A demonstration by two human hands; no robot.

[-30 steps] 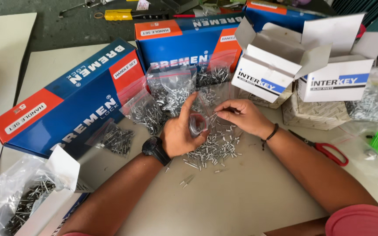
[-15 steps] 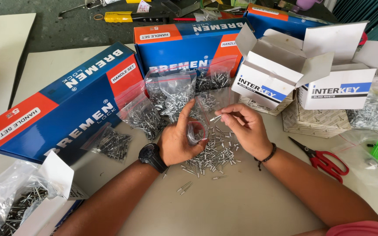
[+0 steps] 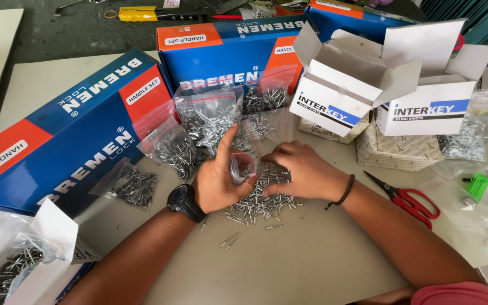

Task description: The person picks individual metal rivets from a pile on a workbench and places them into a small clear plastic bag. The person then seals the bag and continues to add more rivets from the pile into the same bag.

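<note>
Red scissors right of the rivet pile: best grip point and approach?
Probably take the red scissors by the looped handles, coming from above on the right. They lie flat and closed on the table, blades pointing up-left toward the right hand, handles clear of clutter.

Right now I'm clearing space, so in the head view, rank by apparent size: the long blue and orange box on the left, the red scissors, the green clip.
1. long blue and orange box, though it lies nearest the camera
2. red scissors
3. green clip

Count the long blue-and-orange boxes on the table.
3: left box lying diagonally, middle box behind the rivet bags, a third at the top, half hidden behind the white cartons. More may be hidden.
</note>
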